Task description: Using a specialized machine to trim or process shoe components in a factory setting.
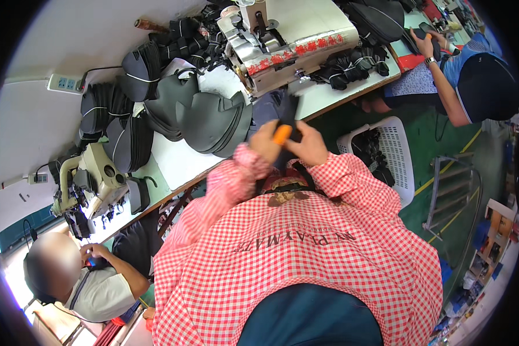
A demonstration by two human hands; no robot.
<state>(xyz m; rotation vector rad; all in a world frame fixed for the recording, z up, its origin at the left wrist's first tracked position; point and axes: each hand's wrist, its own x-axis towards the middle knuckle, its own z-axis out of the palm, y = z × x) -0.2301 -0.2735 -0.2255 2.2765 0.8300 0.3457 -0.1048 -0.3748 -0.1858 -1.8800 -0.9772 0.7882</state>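
Observation:
My left hand (264,142) and my right hand (310,145) are close together in front of my chest, at the table's front edge. Both are closed on a dark flat piece (289,109), blurred by motion, its kind unclear. An orange cover (282,134) shows at the fingertips of my left hand. Dark material (265,109) hangs at the table edge just beyond the hands. To the left, stacked black curved panels (213,122) lie fanned out on white sheeting. Beyond my hands stands a sewing machine (297,43) with red writing along its front.
Tied bundles of black panels (137,75) crowd the table's left, with another machine (95,173) nearer. More black bundles (352,68) lie right of the sewing machine. A white basket (399,153) of dark pieces stands on the floor at right. Co-workers sit at far right (484,81) and lower left (106,288).

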